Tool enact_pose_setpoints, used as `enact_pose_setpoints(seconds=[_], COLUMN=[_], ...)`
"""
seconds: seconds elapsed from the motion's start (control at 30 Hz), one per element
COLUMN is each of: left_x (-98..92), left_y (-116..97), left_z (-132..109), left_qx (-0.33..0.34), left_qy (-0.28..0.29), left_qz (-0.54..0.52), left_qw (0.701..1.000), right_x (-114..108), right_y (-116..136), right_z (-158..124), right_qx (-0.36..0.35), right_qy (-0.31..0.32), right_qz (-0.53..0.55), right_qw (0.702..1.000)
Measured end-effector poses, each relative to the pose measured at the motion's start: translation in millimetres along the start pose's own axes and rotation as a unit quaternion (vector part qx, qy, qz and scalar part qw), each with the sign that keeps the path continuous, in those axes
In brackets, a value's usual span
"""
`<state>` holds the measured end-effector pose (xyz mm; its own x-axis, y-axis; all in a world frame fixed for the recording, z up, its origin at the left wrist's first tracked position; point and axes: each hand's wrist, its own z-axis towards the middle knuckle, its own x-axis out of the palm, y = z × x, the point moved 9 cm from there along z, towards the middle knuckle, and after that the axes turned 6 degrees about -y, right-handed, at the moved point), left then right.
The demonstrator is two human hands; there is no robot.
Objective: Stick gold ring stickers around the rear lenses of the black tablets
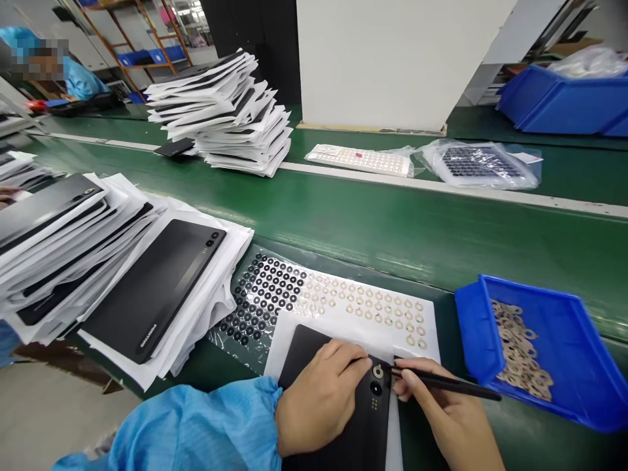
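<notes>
A black tablet back cover (326,366) lies on white sheeting in front of me. My left hand (321,399) presses down on it with fingers curled and close together, the fingertips beside the camera holes. Between thumb and fingers my right hand (441,405) grips black tweezers (449,383), their tips at the upper camera hole. A small gold ring (377,371) sits at that hole; the lower camera hole (375,388) shows a black ring. Just beyond the cover lie a sheet of gold ring stickers (385,304) and a clear sheet of black rings (267,288).
A blue bin (554,314) with loose tan rings stands at right. Covers interleaved with white sheets are piled at left, with one cover (157,288) on top. Another stack (220,118), bagged parts (481,163) and blue bins (564,98) stand farther back. Another person's sleeve (83,78) shows far left.
</notes>
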<state>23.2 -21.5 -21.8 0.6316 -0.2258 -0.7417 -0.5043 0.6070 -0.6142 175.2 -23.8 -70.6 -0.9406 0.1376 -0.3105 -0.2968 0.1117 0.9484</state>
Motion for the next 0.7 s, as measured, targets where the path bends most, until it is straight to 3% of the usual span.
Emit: enact_pose_setpoints(seconds=[0.4,0.7], left_x=[1.2,0.0], left_y=[4,3], left_z=[5,5], left_qx=[-0.004,-0.005], left_qy=[-0.003,-0.008], left_qz=[-0.016,-0.026], left_qw=[1.000,1.000], right_x=[5,1], right_y=[9,3], right_z=[-3,2], right_qx=[-0.035,-0.018], right_qy=[0.042,0.011], right_qz=[0.003,-0.017], right_qw=[0.999,1.000])
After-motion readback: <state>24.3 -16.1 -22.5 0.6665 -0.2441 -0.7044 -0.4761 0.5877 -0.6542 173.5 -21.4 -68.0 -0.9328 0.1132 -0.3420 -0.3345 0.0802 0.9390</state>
